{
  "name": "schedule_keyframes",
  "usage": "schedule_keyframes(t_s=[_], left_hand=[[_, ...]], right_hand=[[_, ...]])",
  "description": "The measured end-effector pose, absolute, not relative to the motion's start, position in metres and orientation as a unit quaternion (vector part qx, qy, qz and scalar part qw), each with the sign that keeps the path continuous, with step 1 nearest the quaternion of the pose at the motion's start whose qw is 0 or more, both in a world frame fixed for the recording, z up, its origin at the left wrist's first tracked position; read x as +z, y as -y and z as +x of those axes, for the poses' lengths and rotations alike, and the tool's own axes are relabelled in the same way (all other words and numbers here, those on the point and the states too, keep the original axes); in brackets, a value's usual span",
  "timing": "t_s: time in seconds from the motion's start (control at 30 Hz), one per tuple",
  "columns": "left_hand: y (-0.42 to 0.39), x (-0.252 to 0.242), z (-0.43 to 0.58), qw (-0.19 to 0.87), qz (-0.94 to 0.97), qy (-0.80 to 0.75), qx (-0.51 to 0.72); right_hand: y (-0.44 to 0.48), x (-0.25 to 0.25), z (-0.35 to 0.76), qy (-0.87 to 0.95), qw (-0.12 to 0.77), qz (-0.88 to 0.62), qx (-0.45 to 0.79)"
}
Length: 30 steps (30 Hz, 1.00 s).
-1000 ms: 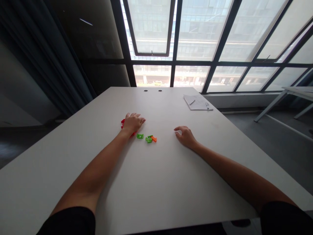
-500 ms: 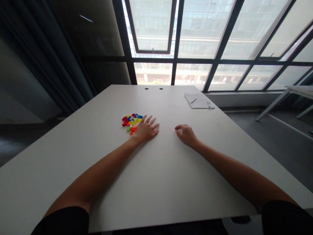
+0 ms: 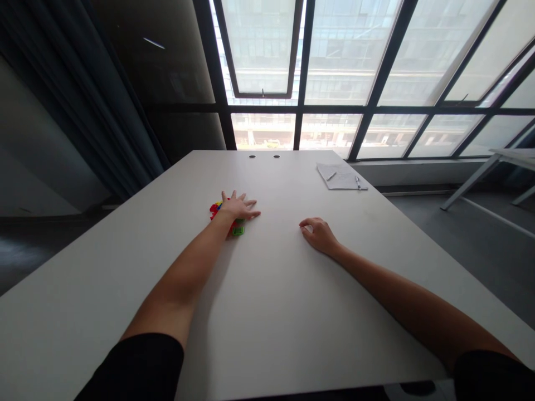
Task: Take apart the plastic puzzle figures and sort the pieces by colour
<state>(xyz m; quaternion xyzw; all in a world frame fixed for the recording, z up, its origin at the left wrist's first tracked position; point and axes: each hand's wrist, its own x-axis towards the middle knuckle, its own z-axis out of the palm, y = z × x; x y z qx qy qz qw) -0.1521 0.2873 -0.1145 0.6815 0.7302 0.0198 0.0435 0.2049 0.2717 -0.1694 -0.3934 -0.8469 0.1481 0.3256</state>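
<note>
- Your left hand point(image 3: 238, 207), fingers spread flat and gripping nothing, lies over a heap of colored plastic pieces point(image 3: 217, 210); a green piece point(image 3: 238, 230) sits just below the palm.
- Your right hand point(image 3: 320, 235), loosely curled, nothing visible in it, rests on the white table point(image 3: 267, 345), well apart from the heap.
- Near the far edge: a paper sheet point(image 3: 338, 176) with two pens point(image 3: 358, 182).
</note>
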Motion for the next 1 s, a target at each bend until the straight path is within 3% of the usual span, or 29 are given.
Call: schedule_keyframes(t_s=[0.2,0.63,0.87,1.0], left_hand=[[-0.278,-0.112,-0.188,0.095,0.681,-0.725,0.046],[-0.245,-0.101,-0.19,0.095,0.667,-0.734,-0.079],[-0.255,-0.087,-0.211,0.058,0.628,-0.776,0.019],[-0.257,-0.096,-0.229,0.11,0.597,-0.794,0.025]], right_hand=[[-0.272,-0.172,0.205,0.846,0.323,-0.396,0.151],[-0.272,-0.17,0.203,0.849,0.308,-0.403,0.147],[-0.271,-0.17,0.202,0.849,0.306,-0.403,0.151],[-0.268,-0.17,0.203,0.848,0.312,-0.401,0.152]])
